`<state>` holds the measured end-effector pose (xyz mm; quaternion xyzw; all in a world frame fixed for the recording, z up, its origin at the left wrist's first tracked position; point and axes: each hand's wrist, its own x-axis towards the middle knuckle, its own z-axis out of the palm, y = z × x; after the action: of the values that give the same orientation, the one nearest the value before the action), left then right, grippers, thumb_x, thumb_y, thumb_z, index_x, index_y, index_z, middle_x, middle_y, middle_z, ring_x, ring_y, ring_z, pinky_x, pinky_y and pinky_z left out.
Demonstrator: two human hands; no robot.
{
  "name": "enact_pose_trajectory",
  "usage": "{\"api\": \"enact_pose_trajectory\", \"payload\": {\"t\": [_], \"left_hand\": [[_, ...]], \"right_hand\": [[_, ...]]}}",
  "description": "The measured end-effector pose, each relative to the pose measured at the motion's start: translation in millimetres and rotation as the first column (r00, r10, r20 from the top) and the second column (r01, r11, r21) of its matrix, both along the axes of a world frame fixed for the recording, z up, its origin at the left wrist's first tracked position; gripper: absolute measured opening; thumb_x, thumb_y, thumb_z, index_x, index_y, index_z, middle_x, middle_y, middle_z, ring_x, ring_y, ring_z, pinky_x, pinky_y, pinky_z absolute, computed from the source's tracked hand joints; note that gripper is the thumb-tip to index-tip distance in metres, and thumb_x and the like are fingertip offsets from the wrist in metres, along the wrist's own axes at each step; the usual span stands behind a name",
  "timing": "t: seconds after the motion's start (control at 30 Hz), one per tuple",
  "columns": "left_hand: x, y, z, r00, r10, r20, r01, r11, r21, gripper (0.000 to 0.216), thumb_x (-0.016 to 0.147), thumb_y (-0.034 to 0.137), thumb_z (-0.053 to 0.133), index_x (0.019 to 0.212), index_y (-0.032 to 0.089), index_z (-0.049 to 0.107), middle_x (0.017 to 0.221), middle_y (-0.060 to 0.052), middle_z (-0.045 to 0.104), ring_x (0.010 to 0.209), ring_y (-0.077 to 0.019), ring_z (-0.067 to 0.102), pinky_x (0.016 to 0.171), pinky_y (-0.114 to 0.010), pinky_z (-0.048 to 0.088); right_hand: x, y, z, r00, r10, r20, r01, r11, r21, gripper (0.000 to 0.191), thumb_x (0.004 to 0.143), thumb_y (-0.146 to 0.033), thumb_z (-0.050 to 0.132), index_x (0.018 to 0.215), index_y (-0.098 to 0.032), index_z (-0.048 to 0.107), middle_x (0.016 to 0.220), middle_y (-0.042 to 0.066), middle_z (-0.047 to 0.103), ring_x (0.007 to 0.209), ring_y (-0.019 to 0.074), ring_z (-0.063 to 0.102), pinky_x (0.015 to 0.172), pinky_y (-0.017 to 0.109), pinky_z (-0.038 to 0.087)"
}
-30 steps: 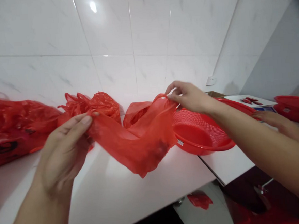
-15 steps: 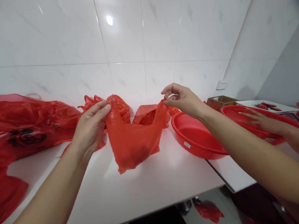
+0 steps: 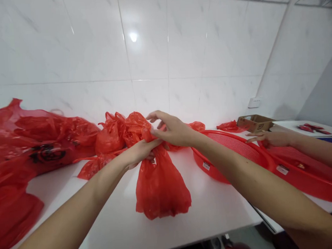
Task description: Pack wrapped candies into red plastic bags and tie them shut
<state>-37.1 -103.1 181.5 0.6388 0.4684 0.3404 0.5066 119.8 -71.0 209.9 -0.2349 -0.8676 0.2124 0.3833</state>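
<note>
A red plastic bag [image 3: 162, 185] hangs bunched at its neck in front of me, over the white table [image 3: 116, 226]. My left hand [image 3: 141, 152] is closed around the gathered neck, its fingertips partly hidden behind the plastic. At the top of the bag, my right hand [image 3: 172, 129] pinches the handle end between thumb and fingers. What the bag holds cannot be made out through the plastic.
Filled red bags [image 3: 111, 134] line the wall, with a large black-printed red bag [image 3: 48, 151] at left. At right stand two red baskets, a nearer one [image 3: 211, 170] and a farther one [image 3: 309, 179] beside a co-worker's hand [image 3: 272, 138]. A cardboard box [image 3: 255, 124] sits behind.
My hands have come together from holding the handles apart, and the bag's neck is now gathered. The co-worker's hand has moved to the near basket's rim; the farther basket sits closer.
</note>
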Motion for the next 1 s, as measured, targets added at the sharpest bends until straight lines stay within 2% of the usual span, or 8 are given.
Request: {"api": "enact_pose_trajectory", "payload": {"t": [0.17,0.23,0.37,0.5,0.6,0.77,0.87,1.0], "left_hand": [[-7.8,4.0,-14.6,0.996,0.02,0.088,-0.014,0.998,-0.063,0.043,0.085,0.055,0.055,0.073,0.014,0.061,0.048,0.006,0.041,0.044,-0.0076,0.037,0.047,-0.022,0.035],[-10.3,1.8,-17.4,0.994,-0.036,0.103,0.04,0.998,-0.039,0.044,0.087,0.056,0.051,0.075,0.015,0.062,0.05,0.003,0.049,0.046,-0.0095,0.044,0.049,-0.024,0.039],[-15.6,-5.7,-14.4,0.977,-0.206,0.052,0.203,0.978,0.055,0.031,0.087,0.044,0.057,0.078,0.017,0.069,0.073,-0.003,0.067,0.065,-0.015,0.06,0.066,-0.03,0.051],[-17.4,-7.8,-15.0,0.954,-0.228,-0.195,0.255,0.958,0.128,0.017,0.08,0.033,0.065,0.09,0.022,0.074,0.093,-0.003,0.072,0.084,-0.0195,0.065,0.078,-0.032,0.052],[-13.8,-2.6,-28.3,0.926,-0.112,-0.362,0.235,0.92,0.315,0.011,0.08,0.026,0.06,0.084,0.022,0.07,0.089,-0.001,0.072,0.084,-0.0189,0.066,0.074,-0.029,0.052],[-5.3,9.0,-60.2,0.82,0.374,-0.433,0.053,0.704,0.708,0.032,0.066,0.0,0.048,0.086,0.022,0.059,0.088,0.001,0.066,0.071,-0.0157,0.061,0.062,-0.027,0.046],[-4.4,11.5,-67.9,0.848,0.358,-0.39,0.06,0.667,0.743,0.043,0.064,-0.003,0.044,0.095,0.023,0.059,0.104,-0.003,0.063,0.084,-0.0176,0.062,0.07,-0.03,0.048],[-13.6,6.9,-65.2,0.903,0.169,-0.396,0.171,0.703,0.691,0.051,0.073,0.0,0.044,0.113,0.025,0.062,0.116,-0.006,0.064,0.101,-0.0191,0.062,0.084,-0.033,0.05]], "right_hand": [[27.6,0.1,-38.4,1.0,-0.008,-0.002,0.007,0.963,-0.268,0.017,0.089,-0.032,0.056,0.099,-0.019,0.052,0.077,-0.001,0.06,0.072,0.0124,0.06,0.069,0.03,0.052],[30.5,-17.2,-46.8,0.991,-0.051,-0.122,0.017,0.965,-0.261,0.013,0.089,-0.03,0.056,0.093,-0.019,0.051,0.078,-0.001,0.059,0.072,0.0118,0.06,0.068,0.028,0.052],[29.7,-54.2,-50.5,0.986,0.054,-0.156,-0.085,0.977,-0.195,0.012,0.09,-0.03,0.056,0.098,-0.021,0.055,0.082,0.0,0.062,0.075,0.0114,0.059,0.069,0.027,0.05],[24.0,-41.9,-61.8,0.955,-0.105,-0.276,0.043,0.974,-0.222,0.018,0.095,-0.032,0.047,0.106,-0.022,0.057,0.098,0.003,0.065,0.093,0.0141,0.06,0.085,0.031,0.047],[15.8,-15.4,-83.1,0.959,-0.149,-0.239,0.035,0.905,-0.424,0.027,0.097,-0.034,0.04,0.116,-0.023,0.056,0.103,0.003,0.064,0.1,0.0157,0.058,0.093,0.035,0.044],[11.3,-3.0,-112.4,0.971,-0.055,-0.231,-0.09,0.815,-0.572,0.032,0.094,-0.038,0.046,0.121,-0.026,0.055,0.096,0.002,0.063,0.089,0.0164,0.059,0.08,0.032,0.047],[18.5,-5.3,-114.5,0.968,0.091,-0.233,-0.227,0.716,-0.66,0.031,0.092,-0.043,0.05,0.115,-0.023,0.057,0.082,0.0,0.059,0.072,0.0134,0.055,0.067,0.028,0.044],[29.1,-9.6,-109.1,0.99,0.033,-0.135,-0.103,0.826,-0.554,0.031,0.091,-0.046,0.051,0.085,-0.017,0.058,0.075,-0.001,0.054,0.066,0.0105,0.046,0.062,0.024,0.037]]}}
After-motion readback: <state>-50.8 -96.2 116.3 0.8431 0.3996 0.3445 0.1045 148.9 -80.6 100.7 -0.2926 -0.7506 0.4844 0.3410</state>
